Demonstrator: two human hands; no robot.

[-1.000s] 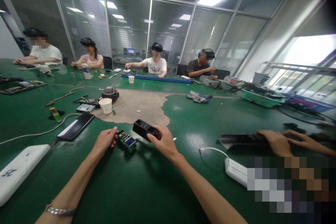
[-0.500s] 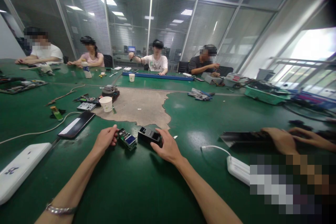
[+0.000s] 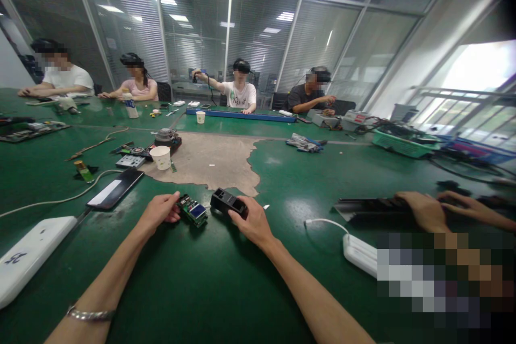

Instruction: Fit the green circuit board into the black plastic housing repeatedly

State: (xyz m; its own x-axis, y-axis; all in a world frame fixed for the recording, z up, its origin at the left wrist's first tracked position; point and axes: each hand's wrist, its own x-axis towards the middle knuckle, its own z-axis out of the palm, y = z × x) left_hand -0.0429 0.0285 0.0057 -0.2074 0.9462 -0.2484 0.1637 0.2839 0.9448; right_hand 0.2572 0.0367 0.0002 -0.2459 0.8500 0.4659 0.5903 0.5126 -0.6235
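Note:
My left hand (image 3: 160,212) is closed on the left end of a green circuit board (image 3: 193,212), which has a small dark blue screen on its upper face. Just to the right, my right hand (image 3: 253,221) grips the near end of a black rectangular housing (image 3: 223,200) with openings in its upper face. A narrow gap separates board and housing, both low over the green table (image 3: 201,285). The fingertips of my left hand are partly hidden.
A phone (image 3: 116,189) and a white power bank (image 3: 34,258) lie left. Beyond stand a paper cup (image 3: 161,158) and opened electronic parts (image 3: 131,161). At right, a co-worker's hands (image 3: 423,210) touch a long black profile (image 3: 371,209), near a white charger (image 3: 358,254). Gloves (image 3: 304,143) lie farther back.
My right hand has turned the black housing and brought it lower, beside the board. My left hand and the circuit board have stayed nearly still. Across the table, a co-worker has raised an arm.

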